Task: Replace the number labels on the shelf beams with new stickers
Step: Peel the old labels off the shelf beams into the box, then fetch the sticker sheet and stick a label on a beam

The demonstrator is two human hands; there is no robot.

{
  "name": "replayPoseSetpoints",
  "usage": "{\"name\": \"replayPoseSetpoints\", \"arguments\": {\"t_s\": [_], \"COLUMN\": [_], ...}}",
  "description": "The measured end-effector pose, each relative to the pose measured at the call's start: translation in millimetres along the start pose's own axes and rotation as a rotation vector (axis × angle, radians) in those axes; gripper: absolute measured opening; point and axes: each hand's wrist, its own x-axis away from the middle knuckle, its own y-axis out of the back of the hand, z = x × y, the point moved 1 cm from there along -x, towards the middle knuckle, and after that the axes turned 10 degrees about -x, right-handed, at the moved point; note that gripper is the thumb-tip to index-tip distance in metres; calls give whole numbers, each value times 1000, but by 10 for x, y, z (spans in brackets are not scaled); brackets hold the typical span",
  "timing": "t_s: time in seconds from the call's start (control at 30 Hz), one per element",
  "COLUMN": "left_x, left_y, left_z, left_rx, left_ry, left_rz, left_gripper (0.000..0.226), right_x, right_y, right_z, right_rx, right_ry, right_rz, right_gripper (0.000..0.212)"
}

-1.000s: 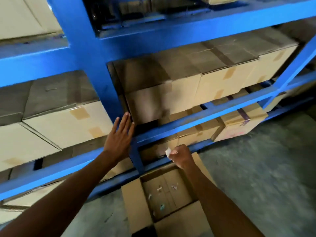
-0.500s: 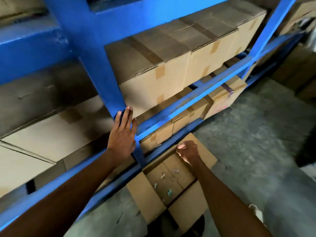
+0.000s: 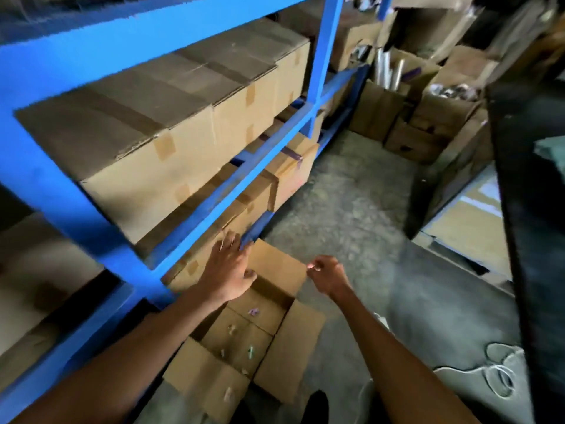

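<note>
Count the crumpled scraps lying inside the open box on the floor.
6 visible in the open box: purple one, green one, and on the near flap. Blur may hide more.

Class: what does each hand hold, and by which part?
Right hand: grip pinches a small pale scrap, part unclear. Left hand: open, holding nothing.

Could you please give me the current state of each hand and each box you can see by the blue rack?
left hand: open, fingers spread, at the lowest blue beam.
right hand: closed, pinching something small and pale; too blurred to identify.
floor box: open, flaps out, small scraps inside.
shelf boxes: closed, taped.
far box: open, rolls standing in it.
</note>
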Motion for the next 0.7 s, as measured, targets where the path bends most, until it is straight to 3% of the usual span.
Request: {"name": "replayPoseSetpoints", "arguments": {"t_s": [0.07, 0.43, 0.57, 0.7], "left_x": [-147, -347, -95, 272], "left_y": [121, 822, 818, 679], "left_z": [-470, -3418, -4417, -5182], "left_rx": [42, 251, 278, 263], "left_ry": [-124, -689, -878, -986], "left_rz": [-27, -132, -111, -30], "left_gripper": [66, 60, 57, 55], "right_x": [126, 1379, 2040, 2706], "right_y": [426, 2759, 3265, 3460], "right_z": [-175, -1485, -2156, -2820], "right_rx": [15, 61, 92, 107], "right_ry": [0, -50, -221, -445], "right_rz": [-81, -602, -773, -900], "right_gripper": [12, 18, 17, 33]}}
